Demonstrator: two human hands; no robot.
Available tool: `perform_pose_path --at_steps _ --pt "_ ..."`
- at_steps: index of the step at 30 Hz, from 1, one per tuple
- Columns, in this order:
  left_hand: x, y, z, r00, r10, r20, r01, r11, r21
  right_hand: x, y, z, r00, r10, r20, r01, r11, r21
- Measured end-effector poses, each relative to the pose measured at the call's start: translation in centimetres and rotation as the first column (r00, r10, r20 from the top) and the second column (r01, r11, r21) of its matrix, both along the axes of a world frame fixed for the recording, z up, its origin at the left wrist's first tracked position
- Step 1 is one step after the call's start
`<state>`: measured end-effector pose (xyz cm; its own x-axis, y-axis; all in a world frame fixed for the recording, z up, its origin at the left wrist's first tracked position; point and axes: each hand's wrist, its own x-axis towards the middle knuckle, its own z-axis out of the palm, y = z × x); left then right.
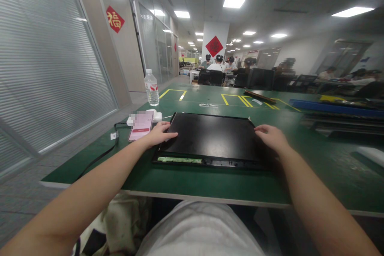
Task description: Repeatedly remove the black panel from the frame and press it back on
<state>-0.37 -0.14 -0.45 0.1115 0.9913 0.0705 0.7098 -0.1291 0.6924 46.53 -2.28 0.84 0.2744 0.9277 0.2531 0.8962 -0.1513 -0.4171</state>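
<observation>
A black display panel (pixel 214 134) lies flat on the green table in front of me, with a green circuit board strip (pixel 180 160) along its near edge. My left hand (pixel 159 134) grips the panel's left side, thumb over the top surface and fingers at the edge. At the opposite side, my right hand (pixel 271 137) holds the right edge with its fingertips; the undersides of those fingers are hidden. Just left of my left hand, a phone with a pink lit screen (pixel 141 125) leans near a white power strip (pixel 157 116).
A water bottle (pixel 151 88) stands at the table's far left. Yellow tape marks (pixel 237 100) and a dark strip (pixel 260 97) lie beyond the panel. Long blue and black parts (pixel 336 108) are at the right. A black cable (pixel 102 154) crosses the left edge. People sit in the background.
</observation>
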Motion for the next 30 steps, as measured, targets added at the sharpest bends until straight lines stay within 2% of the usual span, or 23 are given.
perform_pose_path --at_steps 4,11,17,21,25,30 --pt "0.1 -0.1 0.2 0.999 0.015 0.042 -0.015 1.0 0.014 -0.1 0.0 0.1 1.0 -0.005 -0.009 0.005 1.0 -0.012" --pt "0.1 -0.2 0.5 0.983 0.038 0.178 -0.031 0.999 -0.042 0.0 0.0 0.0 0.999 -0.001 -0.041 0.001 1.0 0.0" --pt "0.2 -0.3 0.9 0.95 0.072 0.303 -0.059 0.997 -0.052 0.3 0.2 -0.3 0.999 0.013 -0.036 -0.013 1.0 0.013" --pt "0.6 -1.0 1.7 0.896 0.041 0.442 0.009 0.994 -0.111 0.1 0.2 -0.3 1.0 0.005 -0.028 -0.005 1.0 0.0" --pt "1.1 -1.6 2.4 0.794 0.051 0.606 0.086 0.977 -0.196 -0.5 0.0 0.0 0.999 -0.022 0.035 0.024 0.999 -0.029" --pt "1.4 -1.6 2.6 0.715 0.02 0.699 0.099 0.987 -0.13 -0.7 -0.1 0.2 1.0 -0.024 0.019 0.025 0.999 -0.04"
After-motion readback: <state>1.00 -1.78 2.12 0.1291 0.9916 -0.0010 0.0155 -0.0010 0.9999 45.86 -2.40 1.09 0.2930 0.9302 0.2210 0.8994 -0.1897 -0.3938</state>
